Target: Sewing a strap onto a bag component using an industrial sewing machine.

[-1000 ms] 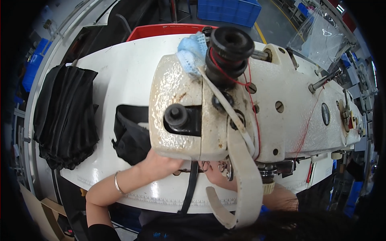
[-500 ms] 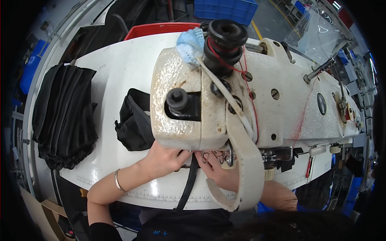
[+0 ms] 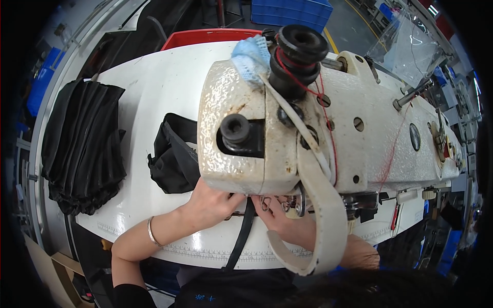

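A white industrial sewing machine point(image 3: 233, 169) covers the middle of the view, its head hiding the needle area. From under it a narrow black strap point(image 3: 241, 238) runs toward me over the table's front edge. My left hand point(image 3: 211, 206), with a bracelet on the wrist, is closed at the strap's left edge; its fingertips are tucked beneath the head. On the strap's other side lies my right hand point(image 3: 287, 224), fingers stretched forward by the needle area and partly covered by metal thread guides and a curved lever. A folded black fabric piece point(image 3: 177, 159) rests left of the head.
A thick stack of black fabric pieces point(image 3: 84, 149) sits at the table's left. Red thread point(image 3: 334, 138) runs along the machine, with a light blue cloth point(image 3: 251, 56) on top. Beyond are a red bin point(image 3: 205, 36) and a blue crate point(image 3: 292, 13). A ruler scale point(image 3: 190, 250) borders the front edge.
The machine appears slightly farther right in the view. Both hands stay at the strap under its head, with hardly any visible movement.
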A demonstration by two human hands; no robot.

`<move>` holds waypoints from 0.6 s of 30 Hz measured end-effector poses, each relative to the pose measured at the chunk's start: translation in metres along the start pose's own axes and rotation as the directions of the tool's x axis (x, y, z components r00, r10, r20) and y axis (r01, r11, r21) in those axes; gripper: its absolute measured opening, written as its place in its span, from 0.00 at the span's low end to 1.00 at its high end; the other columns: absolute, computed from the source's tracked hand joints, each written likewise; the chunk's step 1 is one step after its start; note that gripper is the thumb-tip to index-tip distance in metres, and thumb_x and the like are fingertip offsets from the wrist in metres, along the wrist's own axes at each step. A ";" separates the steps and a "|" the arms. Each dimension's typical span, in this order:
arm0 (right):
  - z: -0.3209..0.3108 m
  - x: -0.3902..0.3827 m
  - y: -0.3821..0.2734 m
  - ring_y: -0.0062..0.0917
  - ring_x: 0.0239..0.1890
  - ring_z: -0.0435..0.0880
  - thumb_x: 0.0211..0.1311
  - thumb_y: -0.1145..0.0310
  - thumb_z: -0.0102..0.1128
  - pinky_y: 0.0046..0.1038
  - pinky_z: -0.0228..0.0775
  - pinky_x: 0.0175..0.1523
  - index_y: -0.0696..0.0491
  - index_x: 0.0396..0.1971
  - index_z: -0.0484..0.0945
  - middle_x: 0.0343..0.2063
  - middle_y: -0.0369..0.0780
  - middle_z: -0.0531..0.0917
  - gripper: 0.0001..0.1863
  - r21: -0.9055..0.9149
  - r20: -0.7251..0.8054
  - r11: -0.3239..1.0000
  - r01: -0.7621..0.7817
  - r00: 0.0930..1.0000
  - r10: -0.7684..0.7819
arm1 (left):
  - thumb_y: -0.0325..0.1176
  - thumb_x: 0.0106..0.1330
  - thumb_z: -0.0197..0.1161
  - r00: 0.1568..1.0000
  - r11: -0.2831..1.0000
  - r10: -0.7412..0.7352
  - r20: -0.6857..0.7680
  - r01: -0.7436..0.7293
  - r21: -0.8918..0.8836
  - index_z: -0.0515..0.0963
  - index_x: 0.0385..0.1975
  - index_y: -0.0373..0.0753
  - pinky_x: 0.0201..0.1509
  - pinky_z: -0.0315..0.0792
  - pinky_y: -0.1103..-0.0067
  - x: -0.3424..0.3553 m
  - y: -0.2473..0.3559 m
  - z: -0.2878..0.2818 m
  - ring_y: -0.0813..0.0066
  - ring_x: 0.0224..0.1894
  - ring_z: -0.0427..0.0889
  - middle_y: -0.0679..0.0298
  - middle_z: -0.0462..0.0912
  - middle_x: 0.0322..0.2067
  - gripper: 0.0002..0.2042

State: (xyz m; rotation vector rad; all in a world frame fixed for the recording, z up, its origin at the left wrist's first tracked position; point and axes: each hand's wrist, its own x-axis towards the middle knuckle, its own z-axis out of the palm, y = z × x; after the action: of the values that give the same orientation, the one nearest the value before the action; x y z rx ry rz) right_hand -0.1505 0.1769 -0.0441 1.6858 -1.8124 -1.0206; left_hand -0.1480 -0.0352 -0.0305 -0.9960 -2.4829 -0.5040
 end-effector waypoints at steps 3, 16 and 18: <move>0.011 0.013 -0.004 0.27 0.41 0.76 0.55 0.73 0.48 0.35 0.64 0.59 0.65 0.48 0.73 0.40 0.41 0.77 0.21 0.221 -0.186 0.943 -0.249 0.938 0.291 | 0.27 0.42 0.57 0.991 0.999 -0.019 0.133 0.013 0.050 0.78 0.32 0.34 0.44 0.71 0.62 -0.015 -0.008 0.001 0.57 0.42 0.76 0.55 0.76 0.36 0.14; 0.010 0.006 0.000 0.33 0.50 0.76 0.60 0.72 0.47 0.36 0.71 0.55 0.62 0.49 0.71 0.42 0.44 0.76 0.18 -0.322 0.112 0.940 0.113 0.990 -0.081 | 0.27 0.43 0.58 1.000 1.000 0.005 0.015 -0.005 0.009 0.79 0.33 0.35 0.48 0.72 0.63 -0.005 -0.013 0.015 0.58 0.45 0.77 0.57 0.78 0.40 0.14; 0.003 0.004 0.014 0.33 0.50 0.76 0.63 0.71 0.44 0.34 0.72 0.53 0.62 0.50 0.70 0.41 0.44 0.76 0.17 -0.018 0.100 0.999 -0.048 0.994 0.049 | 0.27 0.43 0.58 0.983 0.997 -0.060 0.175 0.068 -0.038 0.79 0.34 0.34 0.48 0.72 0.64 0.008 -0.004 -0.011 0.58 0.45 0.77 0.57 0.78 0.40 0.14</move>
State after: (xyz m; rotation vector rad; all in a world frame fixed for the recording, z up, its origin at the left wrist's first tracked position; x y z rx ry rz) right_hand -0.1623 0.1737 -0.0358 1.5992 -1.8940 -1.1147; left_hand -0.1534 -0.0384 -0.0179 -1.0188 -2.6766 -0.5131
